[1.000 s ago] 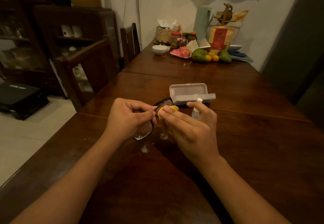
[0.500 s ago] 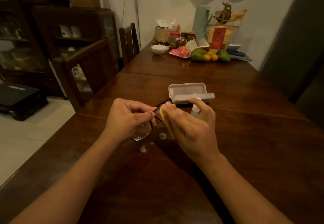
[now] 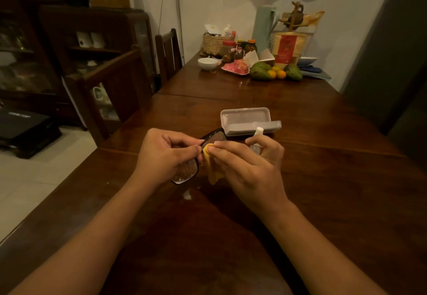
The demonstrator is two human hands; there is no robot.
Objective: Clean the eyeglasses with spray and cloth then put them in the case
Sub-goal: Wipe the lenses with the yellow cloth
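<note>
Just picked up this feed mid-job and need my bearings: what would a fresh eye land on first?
The hands at mid-table: the left hand grips the black eyeglasses while the right hand pinches a yellow cloth at the farther lens. Just behind them an open grey case lies on the wooden table, the spray bottle showing its white cap past the right hand. Bright fruit sits at the far end.

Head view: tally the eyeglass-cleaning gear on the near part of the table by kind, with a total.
eyeglasses: 1
cloth, yellow: 1
spray bottle: 1
case, lid open: 1
Total: 4
</note>
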